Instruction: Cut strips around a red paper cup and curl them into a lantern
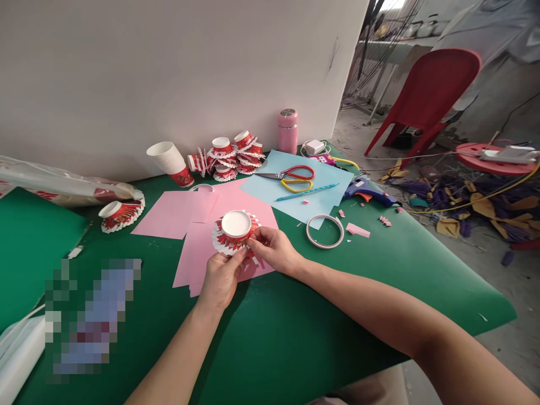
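A red and white cut paper cup (pixel 236 226) is held upside down, its white base up and its fringed strips spread out around it. My left hand (pixel 221 277) pinches the near edge of the fringe. The fingers of my right hand (pixel 272 247) are closed on the fringe at its right side. Pink paper sheets (pixel 189 259) lie beneath the cup and hands. To the right of my right hand a roll of tape (pixel 324 232) lies flat on the green table (pixel 379 270).
Behind stand stacked cups (pixel 169 163), several fringed cups (pixel 223 157) and a pink bottle (pixel 287 132). Scissors (pixel 291 174) and a blue pen (pixel 307 192) lie on light blue paper (pixel 274 197). A glue gun (pixel 369 191) rests at the right edge. Another fringed cup (pixel 122 215) sits left.
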`<state>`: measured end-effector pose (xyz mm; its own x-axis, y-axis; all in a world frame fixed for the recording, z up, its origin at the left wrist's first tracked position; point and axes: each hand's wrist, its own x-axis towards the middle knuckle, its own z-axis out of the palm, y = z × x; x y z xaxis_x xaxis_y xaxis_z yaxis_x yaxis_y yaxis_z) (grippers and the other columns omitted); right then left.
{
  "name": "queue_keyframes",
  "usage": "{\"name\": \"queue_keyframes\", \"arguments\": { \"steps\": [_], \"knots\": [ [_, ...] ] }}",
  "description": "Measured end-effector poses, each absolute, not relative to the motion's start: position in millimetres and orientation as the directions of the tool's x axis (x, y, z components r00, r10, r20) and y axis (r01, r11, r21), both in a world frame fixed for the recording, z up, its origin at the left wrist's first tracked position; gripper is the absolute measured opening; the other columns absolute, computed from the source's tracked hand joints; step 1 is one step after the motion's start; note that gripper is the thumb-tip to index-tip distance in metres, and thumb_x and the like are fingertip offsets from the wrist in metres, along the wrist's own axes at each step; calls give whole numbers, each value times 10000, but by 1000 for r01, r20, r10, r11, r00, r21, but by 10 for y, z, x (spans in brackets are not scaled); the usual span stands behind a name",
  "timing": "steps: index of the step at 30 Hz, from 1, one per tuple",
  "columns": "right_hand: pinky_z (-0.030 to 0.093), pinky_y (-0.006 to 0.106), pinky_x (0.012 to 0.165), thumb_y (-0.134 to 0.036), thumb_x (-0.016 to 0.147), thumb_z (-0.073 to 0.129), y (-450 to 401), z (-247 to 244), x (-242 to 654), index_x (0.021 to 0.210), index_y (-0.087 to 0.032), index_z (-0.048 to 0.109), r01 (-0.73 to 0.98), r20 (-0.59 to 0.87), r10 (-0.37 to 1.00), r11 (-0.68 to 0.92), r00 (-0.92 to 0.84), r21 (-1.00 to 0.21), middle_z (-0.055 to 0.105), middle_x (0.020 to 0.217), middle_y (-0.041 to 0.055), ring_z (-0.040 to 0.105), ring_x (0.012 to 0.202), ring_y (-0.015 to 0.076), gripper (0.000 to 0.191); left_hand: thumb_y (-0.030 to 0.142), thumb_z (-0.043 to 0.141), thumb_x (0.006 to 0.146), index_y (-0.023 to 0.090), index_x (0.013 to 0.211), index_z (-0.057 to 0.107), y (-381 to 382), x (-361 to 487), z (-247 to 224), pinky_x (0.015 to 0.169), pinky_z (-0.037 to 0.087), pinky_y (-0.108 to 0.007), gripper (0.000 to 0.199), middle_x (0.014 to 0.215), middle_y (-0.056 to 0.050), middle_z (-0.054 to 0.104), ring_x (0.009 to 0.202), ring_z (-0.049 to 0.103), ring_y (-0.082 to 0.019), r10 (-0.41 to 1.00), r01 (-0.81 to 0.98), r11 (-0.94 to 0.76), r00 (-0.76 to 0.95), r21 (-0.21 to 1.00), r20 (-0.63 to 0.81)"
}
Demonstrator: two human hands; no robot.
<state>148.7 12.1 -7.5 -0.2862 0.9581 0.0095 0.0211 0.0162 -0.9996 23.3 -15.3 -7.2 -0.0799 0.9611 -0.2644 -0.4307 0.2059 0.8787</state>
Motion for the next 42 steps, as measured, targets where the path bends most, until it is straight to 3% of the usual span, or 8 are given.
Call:
{"name": "queue_keyframes", "arguments": {
  "steps": [4, 12, 18, 28, 42],
  "knots": [
    [326, 184, 437, -281, 741, 530, 126, -92, 1488, 619, -185, 454, 46, 45, 972, 58, -232, -997, 458, 514, -66, 402, 459, 65, 173, 204, 797, 552, 115, 754, 712, -161, 239, -38, 626, 492, -254, 237, 790, -70, 712, 672, 619, -142, 950, -468, 258, -38, 845, -311],
    [331, 193, 455, -299, 720, 528, 154, -89, 1502, 610, -180, 468, -14, 2, 987, 0, -161, -1000, 456, 529, -58, 396, 480, 70, 173, 280, 750, 628, 103, 769, 712, -169, 196, -34, 671, 516, -298, 229, 696, -71, 692, 636, 608, -144, 936, -477, 323, 33, 817, -351],
    [340, 190, 439, -276, 726, 530, 142, -73, 1488, 605, -189, 462, -9, -32, 982, -35, -184, -999, 468, 486, -66, 420, 448, 73, 164, 226, 780, 587, 118, 783, 708, -166, 227, -49, 666, 510, -281, 235, 760, -58, 703, 672, 617, -138, 950, -458, 263, -30, 849, -311],
    [343, 192, 459, -266, 727, 532, 133, -79, 1484, 602, -184, 464, 0, -24, 978, -25, -207, -1000, 462, 495, -66, 418, 467, 72, 165, 206, 832, 469, 95, 674, 693, -153, 236, -88, 587, 487, -271, 271, 677, -57, 696, 578, 592, -122, 931, -475, 269, -96, 838, -353],
    [342, 195, 464, -264, 737, 531, 133, -43, 1489, 606, -181, 472, 21, -50, 971, -46, -234, -999, 470, 484, -64, 422, 462, 73, 165, 223, 837, 470, 103, 665, 701, -151, 230, -121, 570, 471, -229, 266, 631, -32, 678, 560, 569, -96, 944, -487, 260, -53, 834, -326]
  ]
}}
